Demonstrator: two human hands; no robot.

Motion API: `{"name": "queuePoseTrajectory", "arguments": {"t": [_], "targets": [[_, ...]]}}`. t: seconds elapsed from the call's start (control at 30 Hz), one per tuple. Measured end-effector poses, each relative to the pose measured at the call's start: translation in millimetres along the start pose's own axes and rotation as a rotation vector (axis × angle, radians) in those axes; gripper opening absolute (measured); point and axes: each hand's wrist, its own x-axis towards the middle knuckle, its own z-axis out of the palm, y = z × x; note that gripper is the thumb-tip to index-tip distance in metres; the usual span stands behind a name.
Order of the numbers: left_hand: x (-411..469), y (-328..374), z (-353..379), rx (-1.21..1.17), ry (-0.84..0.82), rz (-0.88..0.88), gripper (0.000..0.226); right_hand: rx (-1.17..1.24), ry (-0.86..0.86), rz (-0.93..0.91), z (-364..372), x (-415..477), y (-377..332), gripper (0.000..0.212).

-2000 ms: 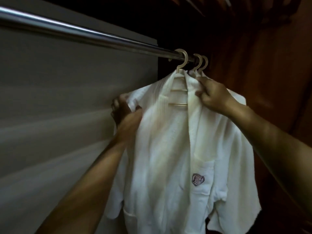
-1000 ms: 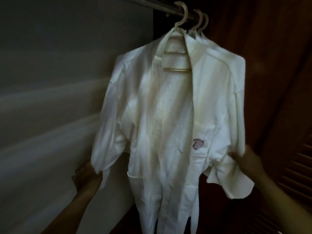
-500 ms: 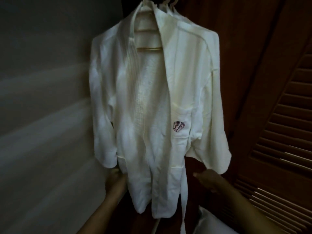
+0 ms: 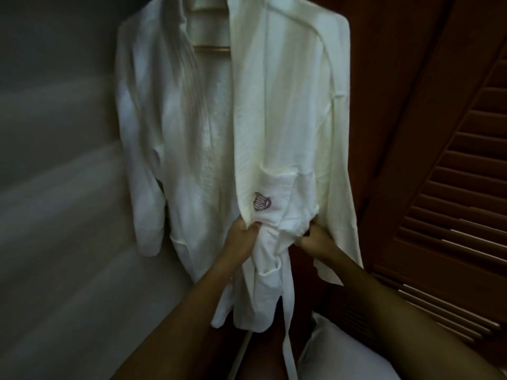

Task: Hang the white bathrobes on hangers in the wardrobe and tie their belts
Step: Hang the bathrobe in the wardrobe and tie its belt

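Note:
A white bathrobe with a dark logo on its chest pocket hangs on a pale hanger inside the wardrobe. My left hand grips the robe's front edge just below the logo, bunching the cloth. My right hand grips the robe's waist on the right side, under the sleeve. A narrow white belt dangles down from the waist between my arms. The rail and the hanger hooks are out of frame above.
A grey wall runs along the left. A brown louvred wardrobe door stands on the right. A white pillow-like bundle lies at the bottom right, below the robe.
Both hands rose from under the robe's hem to its waist and took hold of the cloth. The view dropped lower, so the hanger hooks left the frame.

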Motion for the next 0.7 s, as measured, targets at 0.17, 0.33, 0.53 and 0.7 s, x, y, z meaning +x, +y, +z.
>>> {"name": "queuePoseTrajectory", "arguments": {"t": [0.17,0.33,0.53,0.7], "targets": [[-9,-8,-6,-0.096,-0.111,-0.062,0.019,-0.215,-0.324,-0.028,36,-1,27,0.064],[-17,-10,-19,0.029,-0.013,0.029,0.044,-0.258,-0.193,-0.04,48,-3,55,0.028],[-3,-24,-23,0.217,0.161,0.029,0.041,-0.185,-0.146,-0.027,18,5,53,0.03],[-18,-36,22,0.274,-0.139,-0.097,0.04,-0.356,0.102,-0.142,49,1,28,0.054]]}}
